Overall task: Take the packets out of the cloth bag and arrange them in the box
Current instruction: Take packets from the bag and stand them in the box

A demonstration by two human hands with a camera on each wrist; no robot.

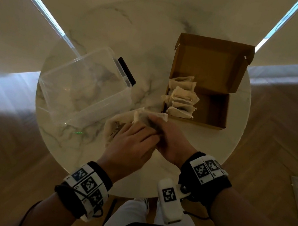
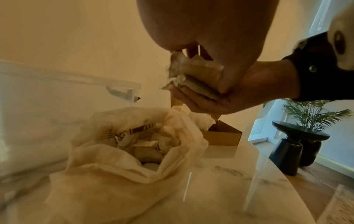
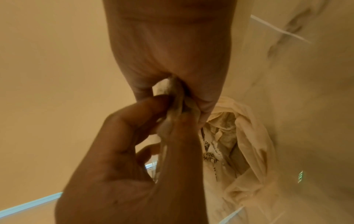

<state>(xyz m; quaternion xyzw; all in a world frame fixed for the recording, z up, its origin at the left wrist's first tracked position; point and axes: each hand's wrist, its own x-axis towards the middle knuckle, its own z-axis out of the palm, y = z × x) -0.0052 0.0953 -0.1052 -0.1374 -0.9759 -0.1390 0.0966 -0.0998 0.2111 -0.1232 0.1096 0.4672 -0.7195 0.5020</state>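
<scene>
Both hands meet just above the open cloth bag (image 1: 114,128) on the round marble table (image 1: 188,145). My right hand (image 1: 169,136) grips a small bunch of beige packets (image 1: 149,118). The left hand (image 1: 140,137) pinches the same bunch from the near side. The left wrist view shows the held packets (image 2: 201,75) lying in the right hand (image 2: 220,100), with more packets (image 2: 147,153) inside the bag (image 2: 114,166). The right wrist view shows the left hand's fingers (image 3: 153,106) pinching the bunch (image 3: 177,106). The cardboard box (image 1: 214,112) stands open to the far right, with several packets (image 1: 183,101) lined up along its left side.
A clear plastic tub (image 1: 85,85) stands left of the bag, with a flat black-edged object (image 1: 126,71) behind it. The box lid (image 1: 208,63) stands up at the back. Off the table's right edge are a black side table (image 2: 298,145) and a plant.
</scene>
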